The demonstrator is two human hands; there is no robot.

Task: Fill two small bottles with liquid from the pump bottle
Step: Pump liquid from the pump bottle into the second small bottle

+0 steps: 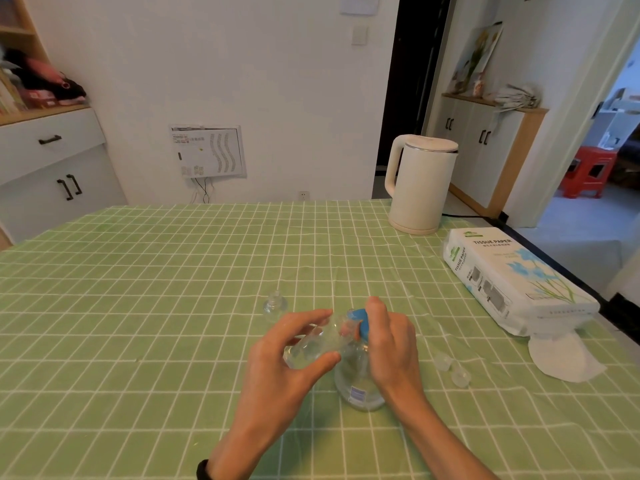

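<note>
My left hand (277, 368) grips a small clear bottle (311, 346), tilted with its mouth toward the blue pump head (362, 323). The pump bottle (358, 386), clear with a blue-and-white label, stands upright on the green checked tablecloth (138, 306). My right hand (391, 341) rests over the pump head, fingers curled round it. A second small clear bottle (275, 306) stands uncapped behind my left hand. Two small clear caps (452, 368) lie on the cloth to the right.
A white electric kettle (420, 188) stands at the back right, its cord running off the table edge. A tissue paper pack (512, 278) lies at the right edge, with a loose tissue (561, 358) in front of it.
</note>
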